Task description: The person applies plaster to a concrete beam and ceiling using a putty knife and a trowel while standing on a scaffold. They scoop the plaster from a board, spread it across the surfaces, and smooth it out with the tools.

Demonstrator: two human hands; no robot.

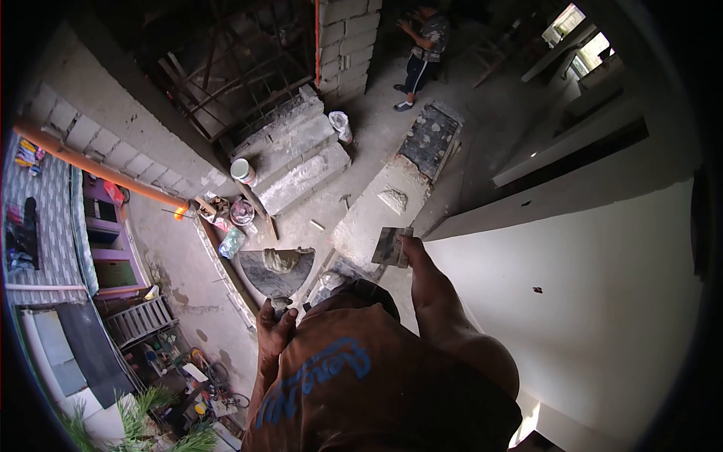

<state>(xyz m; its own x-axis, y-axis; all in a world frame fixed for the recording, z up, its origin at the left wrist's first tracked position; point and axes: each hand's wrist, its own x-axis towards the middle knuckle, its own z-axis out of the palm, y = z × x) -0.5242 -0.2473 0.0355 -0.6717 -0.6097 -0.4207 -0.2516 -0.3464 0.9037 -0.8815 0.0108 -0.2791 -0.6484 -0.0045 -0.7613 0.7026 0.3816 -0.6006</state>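
Observation:
My right hand [410,250] is wrapped round the handle of a flat rectangular plastering trowel [388,246], its blade smeared grey and pointing left. Below and to the left, my left hand [276,328] is closed, with a small grey lump [281,304] showing at its fingertips; I cannot make out what this is. Just beyond that hand lies a dark half-round pan [256,273] with a heap of wet mortar [282,260] at its far edge. A pale plank platform [360,224] runs beyond the trowel, bearing a small mound of grey mix [392,200].
A smooth wall [572,279] rises close on my right. Concrete steps [305,177] hold a white bucket [242,171]; a white sack [340,126] stands beside them. Another person [425,49] stands at the back. To the left, a ledge [230,282] borders a drop to the yard.

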